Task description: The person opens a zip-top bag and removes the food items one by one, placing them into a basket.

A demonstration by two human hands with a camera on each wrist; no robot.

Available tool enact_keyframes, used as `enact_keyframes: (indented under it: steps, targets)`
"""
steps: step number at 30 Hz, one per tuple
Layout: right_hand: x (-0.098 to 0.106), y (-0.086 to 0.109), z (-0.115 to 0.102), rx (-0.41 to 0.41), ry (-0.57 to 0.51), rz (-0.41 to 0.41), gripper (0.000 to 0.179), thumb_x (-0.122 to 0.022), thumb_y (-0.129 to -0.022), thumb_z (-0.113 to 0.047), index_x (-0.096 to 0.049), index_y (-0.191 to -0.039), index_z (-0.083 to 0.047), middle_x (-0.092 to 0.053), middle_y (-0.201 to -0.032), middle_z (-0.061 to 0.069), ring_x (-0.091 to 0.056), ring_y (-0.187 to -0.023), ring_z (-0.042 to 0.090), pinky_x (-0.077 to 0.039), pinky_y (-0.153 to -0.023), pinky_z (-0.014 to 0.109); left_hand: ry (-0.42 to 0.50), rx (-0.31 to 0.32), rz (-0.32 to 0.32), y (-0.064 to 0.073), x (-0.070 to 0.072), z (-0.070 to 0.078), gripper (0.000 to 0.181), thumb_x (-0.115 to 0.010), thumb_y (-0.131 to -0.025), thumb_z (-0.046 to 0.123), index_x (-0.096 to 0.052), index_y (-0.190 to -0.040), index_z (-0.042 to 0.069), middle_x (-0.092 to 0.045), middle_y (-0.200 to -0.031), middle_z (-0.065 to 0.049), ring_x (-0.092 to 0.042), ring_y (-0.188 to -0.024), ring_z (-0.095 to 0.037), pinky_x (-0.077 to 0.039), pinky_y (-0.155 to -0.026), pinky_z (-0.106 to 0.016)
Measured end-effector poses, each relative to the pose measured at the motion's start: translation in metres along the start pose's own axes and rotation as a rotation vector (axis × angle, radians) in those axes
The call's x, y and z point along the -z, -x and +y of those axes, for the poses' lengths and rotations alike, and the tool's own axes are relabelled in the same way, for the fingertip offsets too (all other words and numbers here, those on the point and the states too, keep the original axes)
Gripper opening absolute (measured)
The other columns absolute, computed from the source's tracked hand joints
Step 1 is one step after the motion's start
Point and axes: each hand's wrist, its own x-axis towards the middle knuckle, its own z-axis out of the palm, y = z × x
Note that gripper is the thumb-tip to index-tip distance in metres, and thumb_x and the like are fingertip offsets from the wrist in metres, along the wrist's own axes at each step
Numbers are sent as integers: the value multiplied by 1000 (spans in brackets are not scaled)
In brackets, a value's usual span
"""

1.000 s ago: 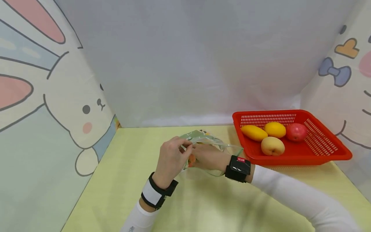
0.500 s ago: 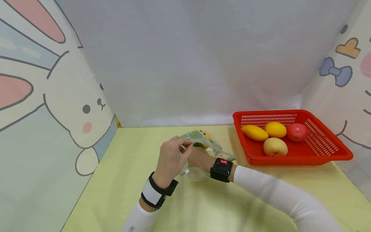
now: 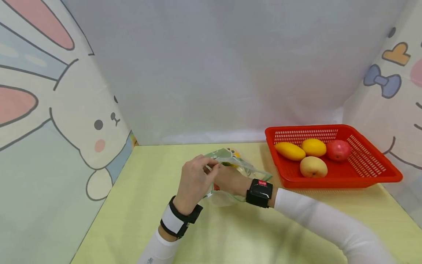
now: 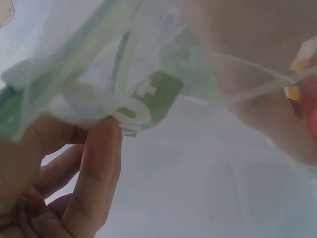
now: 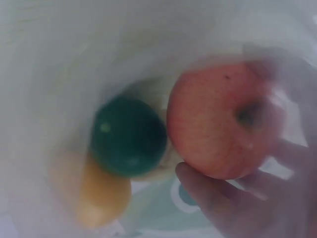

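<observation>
Your left hand (image 3: 196, 179) pinches the edge of the bag (image 3: 217, 154), presumably to keep its mouth open. Your right hand (image 3: 232, 179) is inside the bag, fingers curled round the apple (image 5: 213, 124), just beside a green fruit (image 5: 129, 136); the cupped hold seems meant to steady it. The basket (image 3: 333, 182) stands right of both hands.

Thin translucent plastic bag (image 3: 244, 167), smooth-skinned apple (image 5: 208, 119), smooth plastic basket (image 3: 339, 182), matt cloth-like backdrop (image 3: 211, 73).
</observation>
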Motion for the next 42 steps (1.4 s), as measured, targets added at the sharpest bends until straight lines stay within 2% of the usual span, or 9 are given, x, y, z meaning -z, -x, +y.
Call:
enact_keyframes:
  steps: [2, 6, 8, 14, 18, 22, 29, 36, 42]
  targets:
    - [9, 5, 2, -2, -46, -26, 31, -71, -100, -11, -69, -131, -11, -70, -128, 1, -63, -109, 12, -55, -77, 15, -5, 7, 4, 0, 1, 1, 4, -82, -87, 1, -82, -91, 1, -75, -79, -9, -71, -62, -16, -54, -56, -18]
    - [28, 15, 4, -47, -318, -59, 47, -78, -95, -13, -62, -140, -11, -66, -138, 7, -64, -118, 23, -62, -87, 29, -17, 26, 11, 0, 2, 1, 6, -82, -86, 0, -82, -91, 1, -75, -78, -9, -71, -61, -16, -55, -57, -19]
    - [39, 22, 5, -50, -370, -65, 57, -82, -92, -18, -60, -144, -10, -64, -143, 10, -64, -122, 28, -63, -92, 36, -23, 33, 11, 0, 3, 2, 6, -82, -86, -1, -82, -91, 1, -75, -78, -9, -71, -61, -16, -55, -57, -19]
    - [68, 48, 10, -70, -317, -35, 71, -85, -88, -37, -54, -149, -16, -63, -146, 11, -67, -120, 31, -65, -89, 43, -37, 25, 14, -2, 3, 3, 6, -83, -86, 0, -82, -92, 1, -76, -79, -10, -72, -62, -16, -56, -58, -19]
    - [81, 68, 15, -52, -247, 66, 70, -89, -83, -44, -59, -139, -16, -67, -133, 9, -69, -112, 28, -65, -87, 40, -44, 16, 14, -2, 3, 3, 6, -83, -85, 0, -82, -92, 1, -76, -79, -10, -72, -61, -16, -56, -57, -19]
    - [93, 91, 22, -23, -290, 144, 69, -92, -79, -43, -62, -135, -16, -67, -129, 6, -68, -111, 24, -65, -84, 35, -41, 22, 9, -2, 3, 3, 7, -84, -85, 0, -82, -92, 0, -76, -79, -10, -71, -62, -16, -57, -58, -19]
    - [115, 134, 38, -43, -438, 41, 69, -92, -79, -41, -63, -139, -21, -66, -135, 1, -67, -107, 17, -63, -78, 30, -36, 36, 2, -1, 2, 3, 5, -83, -87, 1, -81, -91, 1, -76, -80, -9, -69, -61, -15, -56, -58, -18]
    - [130, 163, 73, -166, -387, -6, 69, -94, -74, -43, -65, -133, -25, -68, -125, -5, -63, -97, 9, -59, -74, 25, -37, 42, -3, -1, 3, 3, 5, -83, -86, 2, -82, -91, 2, -76, -80, -9, -69, -60, -15, -55, -58, -18]
    - [122, 173, 114, -255, -383, -31, 67, -97, -71, -35, -67, -129, -21, -69, -126, 4, -64, -96, 13, -62, -73, 32, -35, 46, -5, -2, 5, 4, 5, -83, -87, 3, -82, -91, 1, -76, -80, -9, -70, -61, -15, -55, -58, -18]
